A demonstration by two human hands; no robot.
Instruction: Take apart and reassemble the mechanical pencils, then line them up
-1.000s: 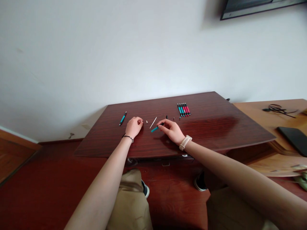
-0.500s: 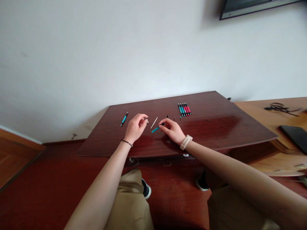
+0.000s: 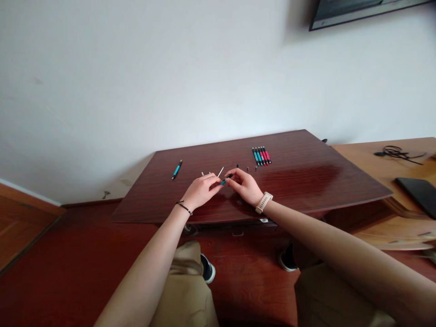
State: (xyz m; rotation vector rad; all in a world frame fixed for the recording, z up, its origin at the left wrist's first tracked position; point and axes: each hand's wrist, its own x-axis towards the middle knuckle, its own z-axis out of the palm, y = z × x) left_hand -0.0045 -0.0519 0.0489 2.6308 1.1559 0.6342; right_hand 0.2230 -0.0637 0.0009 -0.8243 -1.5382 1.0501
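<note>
Since the earlier frames, the left hand (image 3: 201, 190) has swung rightward until its fingertips meet the teal-and-black pen barrel (image 3: 230, 176), while the right hand has barely shifted. Farthest left on the glossy, dark-red, wood-grained table (image 3: 306, 181), a teal pen (image 3: 176, 170) with black ends lies at a slant. Next, the left hand pinches the barrel's teal end between thumb and fingers; beyond its knuckles show small whitish bits (image 3: 202, 173), whether loose or held I cannot tell, then a slim, straight white rod (image 3: 221, 171). Between the two hands, just above the tabletop, sits the slender barrel, its black end pinched by the right hand (image 3: 245, 185). The step in hand looks like working on this barrel with both hands; the next move seems to call for a firm right pinch and fine left fingertip work on the smooth, narrow tube. Behind the right hand stands a small dark piece (image 3: 237, 165), with two tiny parts (image 3: 256, 168) further right, near a neat row of teal and pinkish-red pens (image 3: 261, 156).
</note>
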